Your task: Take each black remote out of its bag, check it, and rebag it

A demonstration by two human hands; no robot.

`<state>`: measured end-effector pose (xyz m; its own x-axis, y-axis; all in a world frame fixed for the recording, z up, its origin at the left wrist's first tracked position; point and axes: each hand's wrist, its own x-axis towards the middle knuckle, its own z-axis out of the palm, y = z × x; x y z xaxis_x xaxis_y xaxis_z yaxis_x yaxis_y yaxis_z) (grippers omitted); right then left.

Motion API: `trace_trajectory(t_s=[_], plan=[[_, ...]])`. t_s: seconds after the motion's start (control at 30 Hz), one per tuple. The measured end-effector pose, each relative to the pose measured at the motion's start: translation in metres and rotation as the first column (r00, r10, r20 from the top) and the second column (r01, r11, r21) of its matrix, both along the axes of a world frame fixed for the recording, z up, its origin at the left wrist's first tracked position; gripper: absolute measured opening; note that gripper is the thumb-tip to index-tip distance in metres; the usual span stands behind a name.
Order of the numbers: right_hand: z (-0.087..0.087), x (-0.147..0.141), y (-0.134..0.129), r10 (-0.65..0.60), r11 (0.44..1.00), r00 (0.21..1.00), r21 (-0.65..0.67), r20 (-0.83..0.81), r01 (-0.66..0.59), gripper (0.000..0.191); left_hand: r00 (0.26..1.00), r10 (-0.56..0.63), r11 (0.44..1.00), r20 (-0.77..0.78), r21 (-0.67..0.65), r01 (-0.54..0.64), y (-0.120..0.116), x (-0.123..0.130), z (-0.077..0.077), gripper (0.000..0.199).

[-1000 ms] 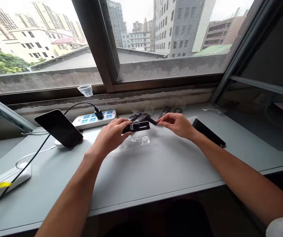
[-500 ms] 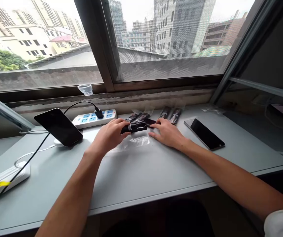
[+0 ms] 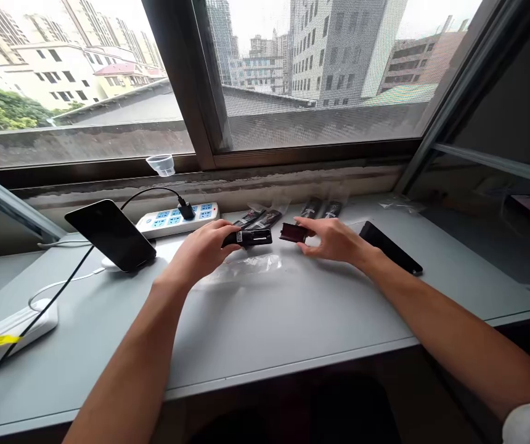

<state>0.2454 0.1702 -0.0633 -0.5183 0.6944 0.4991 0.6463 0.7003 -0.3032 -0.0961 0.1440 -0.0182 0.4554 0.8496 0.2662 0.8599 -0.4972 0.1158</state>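
Near the middle of the desk, my left hand (image 3: 208,244) is closed on a black device (image 3: 254,237) that has an open slot at its right end. Just to the right, my right hand (image 3: 328,237) pinches a small dark reddish cover piece (image 3: 293,233) between thumb and fingers. A gap separates the cover from the device. Clear crumpled plastic wrap (image 3: 262,263) lies in front of the device. Behind both hands are dark items in clear bags, one pair on the left (image 3: 267,219) and another on the right (image 3: 312,208).
A phone (image 3: 110,235) leans on a stand at the left, beside a white power strip (image 3: 177,220) with a black plug. Another phone (image 3: 387,248) lies at the right, partly behind my right forearm. A clear plastic cup (image 3: 161,165) sits by the window.
My right hand has moved right, away from the device, with the small cover, which now shows its reddish face. My left hand holds the device in nearly the same place.
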Motion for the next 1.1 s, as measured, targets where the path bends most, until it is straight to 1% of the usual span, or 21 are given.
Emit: trace_trajectory(t_s=[0.07,0.13,0.23,0.33,0.5,0.7,0.77,0.83,0.93,1.03,1.1], plan=[[-0.001,0.002,0.002,0.058,0.997,0.997,0.06,-0.056,-0.054,0.055,1.0,-0.005,1.0,0.018,-0.009,0.006,0.0,0.0,-0.001,0.041],[-0.001,0.002,0.003,0.12,0.99,0.988,0.088,-0.102,-0.111,0.048,0.999,-0.024,1.0,0.043,-0.015,0.024,0.001,0.001,-0.003,0.042],[-0.002,0.0,0.005,0.206,0.978,0.959,0.071,-0.192,-0.196,0.045,0.995,-0.067,0.998,0.072,-0.011,0.068,0.003,0.001,-0.005,0.043],[-0.004,-0.001,0.007,0.245,0.969,0.935,0.038,-0.255,-0.244,0.045,0.992,-0.095,0.995,0.086,0.015,0.094,0.004,0.001,-0.007,0.042],[-0.006,0.001,0.01,0.219,0.973,0.935,-0.004,-0.28,-0.229,0.044,0.992,-0.099,0.994,0.074,0.061,0.095,0.004,0.003,-0.008,0.042],[-0.008,0.004,0.013,0.201,0.978,0.946,-0.008,-0.254,-0.21,0.047,0.993,-0.099,0.991,0.071,0.094,0.092,0.002,0.007,-0.006,0.04],[-0.008,0.003,0.014,0.217,0.975,0.94,0.004,-0.264,-0.223,0.043,0.991,-0.1,0.991,0.083,0.102,0.092,0.0,0.009,-0.004,0.039],[-0.008,0.003,0.014,0.235,0.971,0.931,0.026,-0.277,-0.238,0.035,0.991,-0.1,0.99,0.085,0.109,0.09,-0.002,0.012,-0.002,0.038],[-0.008,0.003,0.014,0.229,0.973,0.93,0.038,-0.286,-0.228,0.028,0.993,-0.095,0.989,0.074,0.119,0.085,-0.004,0.013,-0.001,0.036],[-0.006,0.005,0.012,0.209,0.976,0.937,-0.006,-0.281,-0.22,0.031,0.994,-0.091,0.991,0.067,0.109,0.083,-0.003,0.013,-0.002,0.037],[-0.005,0.005,0.011,0.193,0.976,0.948,-0.052,-0.252,-0.212,0.037,0.994,-0.088,0.992,0.058,0.099,0.082,-0.002,0.012,-0.004,0.037]])
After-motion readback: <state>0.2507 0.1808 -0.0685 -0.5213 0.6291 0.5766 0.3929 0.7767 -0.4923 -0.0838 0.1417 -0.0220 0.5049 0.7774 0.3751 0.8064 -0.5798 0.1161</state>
